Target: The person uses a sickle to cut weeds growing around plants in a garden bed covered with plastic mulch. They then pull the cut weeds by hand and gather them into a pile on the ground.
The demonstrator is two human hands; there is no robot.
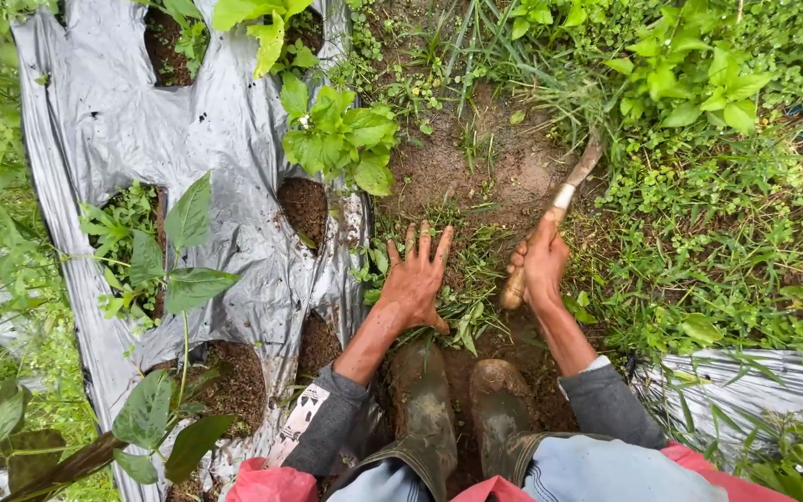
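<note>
Hands low over a bare soil patch between the rows: left hand (414, 282) spread flat, fingers fanned toward 12 o'clock, pressing down on cut weeds (462, 311); right hand (543, 265) wrapped tight round the handle of a knife (550, 223).

Knife lying along a line from 7 o'clock to 1 o'clock, pale wooden handle butt poking out below the fist, light band above the knuckles, then a brownish, dirty blade reaching up into the grass (550, 102). Blade tip blurred against the soil, edge hard to tell.

Probably light and stiff, easy for one hand. Handle smooth and rounded, likely slick with mud and damp, so best gripped full-fisted at mid-handle as now, clear of the blade. Edge likely sharp enough to mind with the spread fingers just beside it at 9 o'clock.

Weeds soft, limp, wet-looking, scattered under and just right of the left palm; likely to tear rather than lift whole.

Muddy boots (462, 409) planted at 6 o'clock, just below both wrists. Silver mulch sheet (123, 121) at 9 to 11 o'clock, with holes of dark soil and leafy plants (336, 139) growing through. Dense green groundcover at 3 o'clock.
</note>
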